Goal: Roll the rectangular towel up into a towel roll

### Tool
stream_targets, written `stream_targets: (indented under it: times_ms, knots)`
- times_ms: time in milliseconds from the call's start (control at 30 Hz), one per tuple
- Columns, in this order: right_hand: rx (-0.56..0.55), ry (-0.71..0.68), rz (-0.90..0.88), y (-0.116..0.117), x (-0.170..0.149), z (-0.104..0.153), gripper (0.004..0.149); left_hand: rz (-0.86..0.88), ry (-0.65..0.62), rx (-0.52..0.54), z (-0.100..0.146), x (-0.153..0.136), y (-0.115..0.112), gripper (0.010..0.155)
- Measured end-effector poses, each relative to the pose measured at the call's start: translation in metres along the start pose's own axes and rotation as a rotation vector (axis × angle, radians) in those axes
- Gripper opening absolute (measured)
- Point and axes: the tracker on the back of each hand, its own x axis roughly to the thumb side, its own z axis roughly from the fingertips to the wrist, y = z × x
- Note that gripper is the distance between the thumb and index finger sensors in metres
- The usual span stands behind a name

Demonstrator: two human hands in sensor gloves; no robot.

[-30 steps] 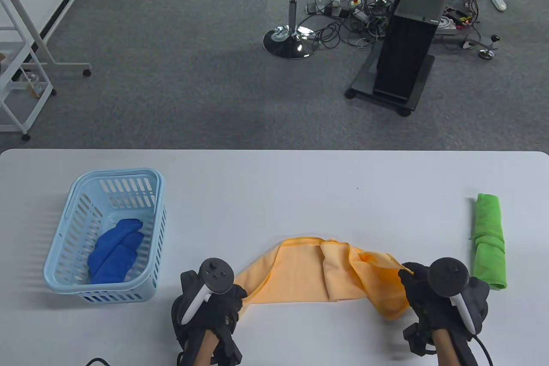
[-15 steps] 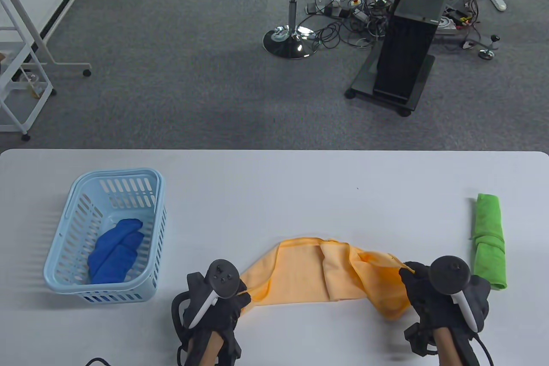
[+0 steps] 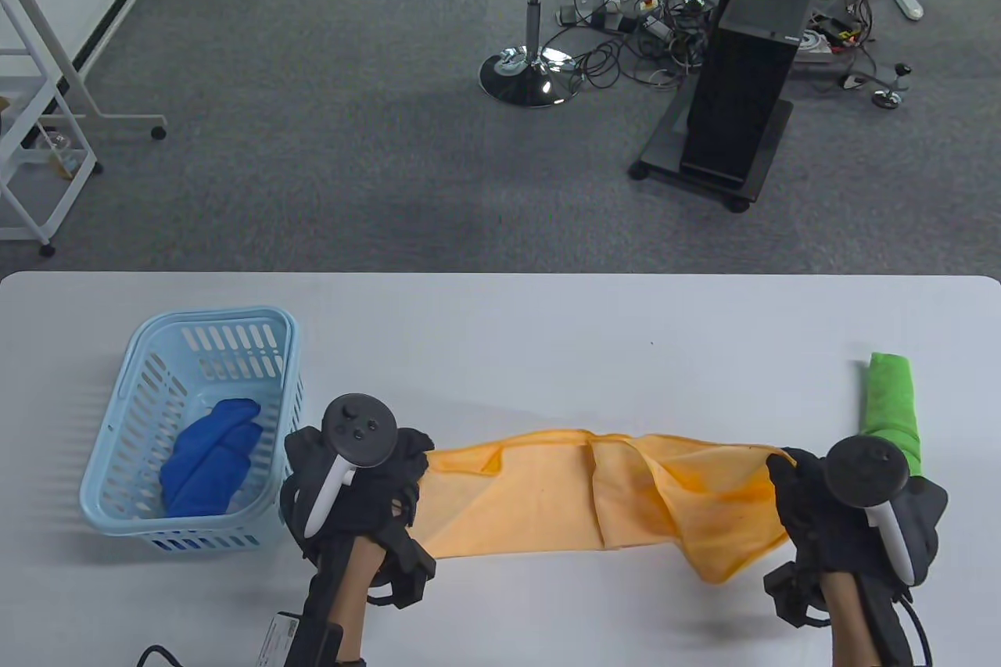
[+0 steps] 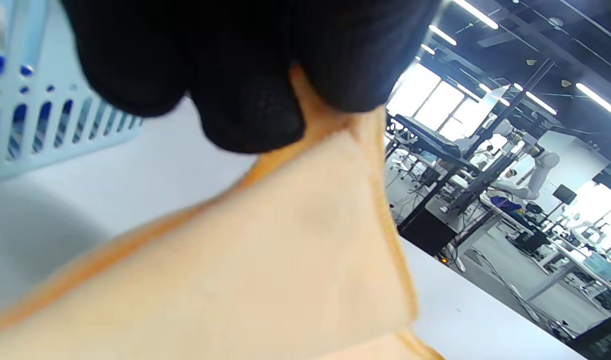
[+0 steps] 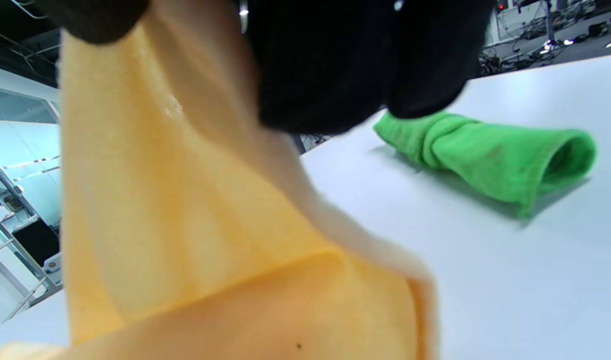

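I've pulled my left hand (image 3: 356,483) and right hand (image 3: 848,514) apart, each pinching a corner of the orange towel (image 3: 579,495), stretching it straighter above the tabletop (image 3: 500,323) for rolling.

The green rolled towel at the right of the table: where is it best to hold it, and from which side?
Probably around the middle of the green rolled cloth towel, from above: it lies flat as a long roll with both long sides free, one end open.

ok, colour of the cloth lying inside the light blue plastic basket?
Deep blue cloth, clearest in the table view.
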Motion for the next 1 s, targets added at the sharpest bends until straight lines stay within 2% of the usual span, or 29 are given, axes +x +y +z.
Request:
stream_targets:
  times_ms: [167, 300, 400, 500, 567, 667, 733, 833, 933, 1000]
  knots:
    - [0.038, -0.004, -0.055, -0.009, 0.011, -0.002, 0.062, 0.019, 0.002, 0.025, 0.000, -0.001, 0.014, 0.041]
    - [0.067, -0.019, -0.075, -0.002, 0.018, -0.002, 0.062, 0.060, -0.029, -0.030, -0.001, 0.000, 0.012, 0.042]
    - [0.064, -0.023, -0.087, 0.007, 0.019, -0.002, 0.062, 0.044, -0.037, -0.131, 0.002, -0.002, -0.006, 0.043]
    - [0.093, -0.019, -0.064, 0.017, 0.019, -0.003, 0.062, 0.025, -0.086, -0.267, 0.001, -0.009, -0.033, 0.041]
    - [0.098, -0.018, -0.056, 0.021, 0.019, -0.004, 0.062, 0.004, -0.075, -0.301, -0.001, -0.013, -0.039, 0.041]
    - [0.120, -0.009, -0.060, 0.019, 0.021, -0.007, 0.060, -0.003, -0.029, -0.196, -0.007, -0.012, -0.025, 0.041]
    - [0.171, -0.012, -0.105, 0.013, 0.020, -0.010, 0.058, 0.104, -0.037, -0.127, -0.011, -0.010, -0.008, 0.041]
    - [0.119, 0.003, -0.211, 0.007, 0.015, -0.013, 0.055, 0.379, -0.028, -0.043, -0.019, -0.010, 0.015, 0.042]
    - [0.056, 0.021, -0.255, 0.003, 0.005, -0.016, 0.052, 0.579, -0.012, 0.046, -0.023, -0.014, 0.032, 0.042]
    - [0.052, 0.031, -0.261, 0.003, -0.003, -0.018, 0.051, 0.691, 0.008, 0.123, -0.024, -0.020, 0.042, 0.042]
